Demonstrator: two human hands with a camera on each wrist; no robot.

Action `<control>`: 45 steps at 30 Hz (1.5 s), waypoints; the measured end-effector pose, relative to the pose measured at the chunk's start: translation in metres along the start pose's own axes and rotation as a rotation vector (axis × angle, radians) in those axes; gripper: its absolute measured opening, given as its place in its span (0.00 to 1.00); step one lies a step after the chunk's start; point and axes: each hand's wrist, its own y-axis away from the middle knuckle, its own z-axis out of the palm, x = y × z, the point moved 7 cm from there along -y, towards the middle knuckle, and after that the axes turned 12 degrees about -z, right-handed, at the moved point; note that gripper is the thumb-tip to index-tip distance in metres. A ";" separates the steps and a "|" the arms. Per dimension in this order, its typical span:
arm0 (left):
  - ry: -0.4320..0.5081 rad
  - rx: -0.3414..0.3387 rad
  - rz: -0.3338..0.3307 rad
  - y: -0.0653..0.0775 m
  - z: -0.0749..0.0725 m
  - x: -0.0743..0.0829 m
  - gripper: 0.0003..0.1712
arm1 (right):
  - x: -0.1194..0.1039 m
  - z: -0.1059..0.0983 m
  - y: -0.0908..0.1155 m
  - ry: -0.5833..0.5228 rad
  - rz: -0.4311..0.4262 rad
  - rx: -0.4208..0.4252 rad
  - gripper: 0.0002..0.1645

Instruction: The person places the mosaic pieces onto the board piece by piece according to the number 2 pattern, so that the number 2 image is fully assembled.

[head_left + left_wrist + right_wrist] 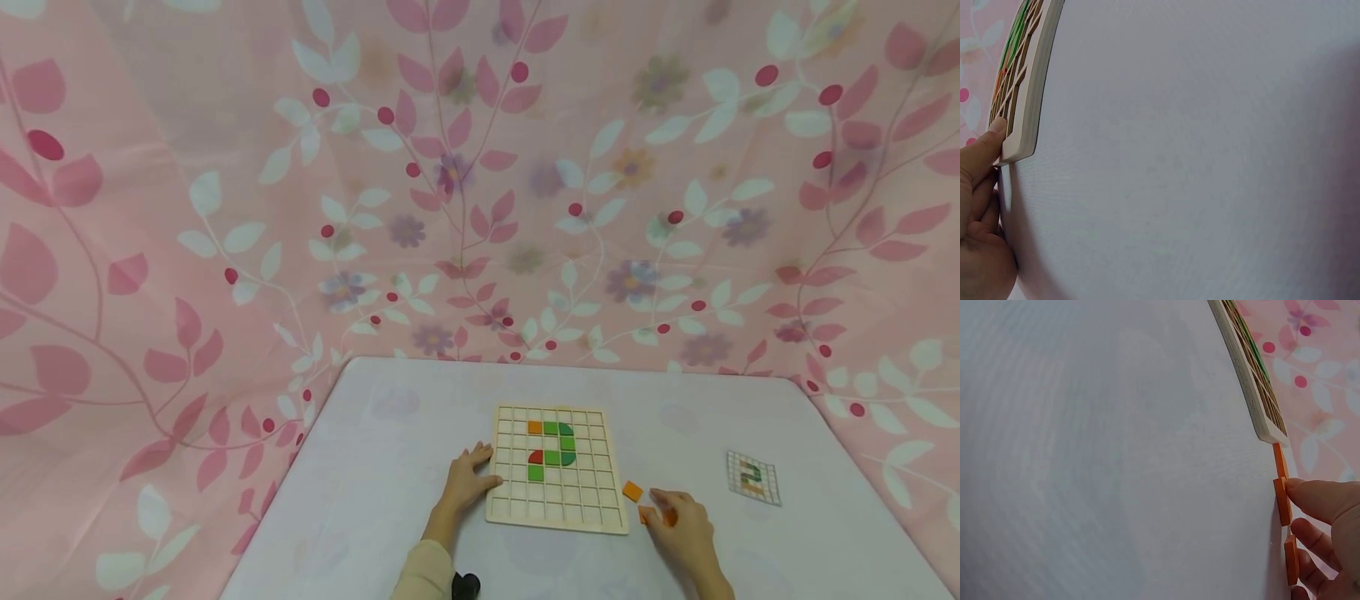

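A pale wooden grid board [517, 506] lies on the table, bearing several green tiles [552, 458], an orange square [535, 427] and a red rounded tile [536, 457]. My left hand [467, 482] rests at the board's left edge, its thumb [999, 125] lying over the rim. To the right of the board, my right hand [684, 529] is over loose orange square tiles. Its thumb touches one orange tile [1282, 501]; the fingers are beside another orange tile [1291, 559], partly hidden in the head view. A third orange tile [633, 491] lies nearer the board.
At the right lies a small gridded card [753, 477] with a coloured tile pattern. The table [420, 408] has a pale cloth, with pink floral fabric [480, 208] behind and at the sides. Beside the left sleeve is a small black object [467, 585], cut off by the frame.
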 end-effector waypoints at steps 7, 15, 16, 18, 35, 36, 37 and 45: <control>0.009 -0.003 -0.001 0.000 -0.001 0.000 0.34 | -0.002 0.006 -0.004 0.004 0.025 0.004 0.21; 0.016 -0.003 0.013 -0.001 0.001 -0.002 0.34 | -0.005 0.020 -0.010 -0.005 0.060 0.000 0.23; 0.019 -0.002 0.021 -0.001 0.001 -0.002 0.34 | -0.006 0.021 -0.011 -0.013 0.058 0.005 0.23; 0.019 0.000 0.034 -0.002 0.002 -0.002 0.34 | -0.007 0.022 -0.012 -0.020 0.056 0.015 0.22; 0.023 -0.005 0.009 -0.005 0.003 -0.007 0.34 | -0.008 0.018 -0.014 0.032 0.014 0.030 0.23; 0.026 -0.008 0.004 -0.005 0.003 -0.007 0.35 | -0.010 0.017 -0.014 0.024 0.002 0.052 0.22; 0.032 -0.010 -0.002 -0.004 0.003 -0.008 0.35 | -0.012 0.015 -0.014 0.011 -0.014 0.079 0.22; 0.018 -0.005 0.021 -0.003 0.002 -0.007 0.35 | -0.057 0.022 -0.030 -0.153 -0.213 0.189 0.19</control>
